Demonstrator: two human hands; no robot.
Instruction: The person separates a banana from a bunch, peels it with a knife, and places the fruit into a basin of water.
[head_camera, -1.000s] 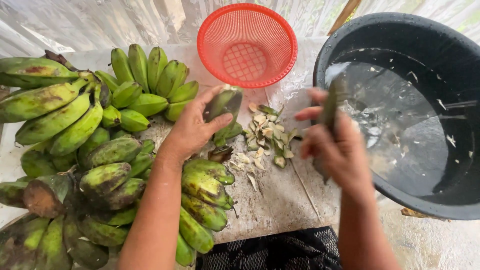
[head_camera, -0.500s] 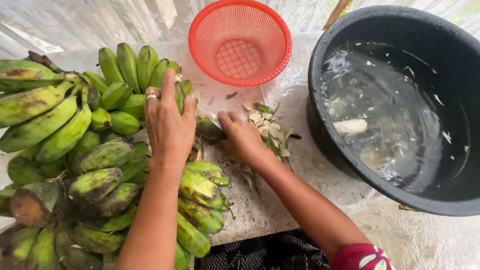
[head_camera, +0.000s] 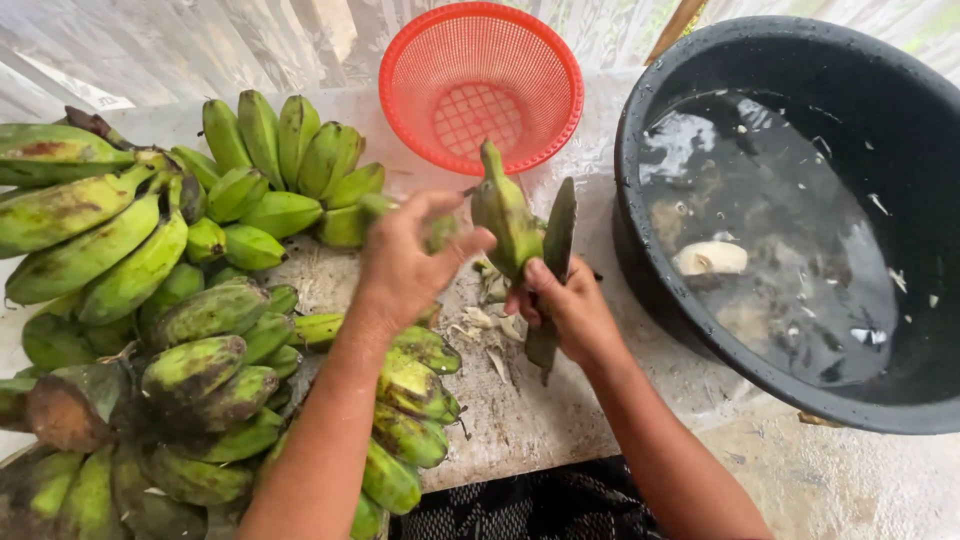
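A person is standing over a worktop (head_camera: 560, 410), both bare hands raised just above it. The left hand (head_camera: 405, 265) is pinching a green banana (head_camera: 503, 215) between thumb and fingers, holding it upright with its tip pointing away. The right hand (head_camera: 565, 305) is closed around a knife (head_camera: 552, 270) whose dark blade is lying against the banana's right side. Pale peel scraps (head_camera: 490, 325) are lying on the worktop beneath the hands. Large bunches of green bananas (head_camera: 180, 290) are filling the left side. A red mesh basket (head_camera: 480, 85) is sitting beyond the hands. To the right, a black tub (head_camera: 800, 210) is holding water, with a peeled pale banana (head_camera: 708, 258) floating in it.
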